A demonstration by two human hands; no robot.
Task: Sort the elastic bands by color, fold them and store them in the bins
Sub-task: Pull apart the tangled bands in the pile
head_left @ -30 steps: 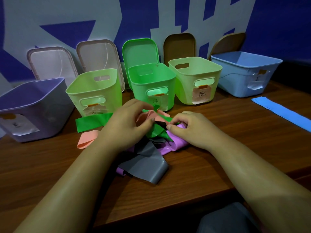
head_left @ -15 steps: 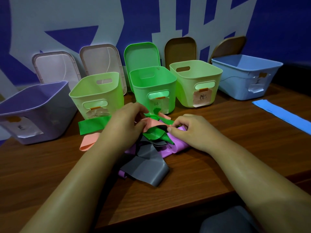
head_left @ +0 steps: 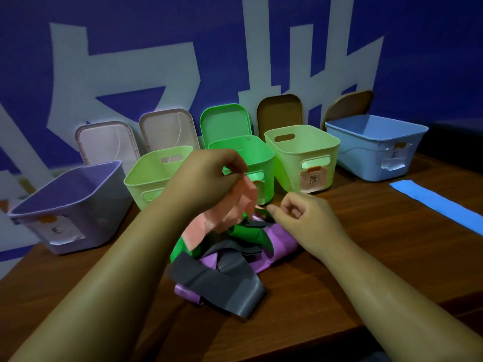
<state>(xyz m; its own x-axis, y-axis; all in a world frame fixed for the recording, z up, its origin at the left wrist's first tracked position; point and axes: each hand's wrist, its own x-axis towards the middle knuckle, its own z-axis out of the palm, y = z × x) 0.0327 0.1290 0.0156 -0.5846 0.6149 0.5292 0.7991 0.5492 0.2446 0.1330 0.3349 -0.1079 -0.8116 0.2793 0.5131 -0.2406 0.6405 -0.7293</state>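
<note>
Plastic, rubber and wood

Smooth plastic bins; elastic bands of thin rubbery sheet with a soft sheen; tabletop of polished brown wood grain

Holds a pink band up over a tangled pile on the wooden surface.
Pinches it in the left hand, raised in front of the green bin, with the lower end draping onto a green band, a purple band and a grey band heaped together. Hovers the right hand at the pile's far right edge, fingers curled, nothing plainly gripped. Faces a row of open bins along the wall: purple bin, light green bin, green, pale yellow-green bin, blue bin, with lids leaning upright behind. Shows a blue band lying flat at far right, well apart from the pile.
</note>
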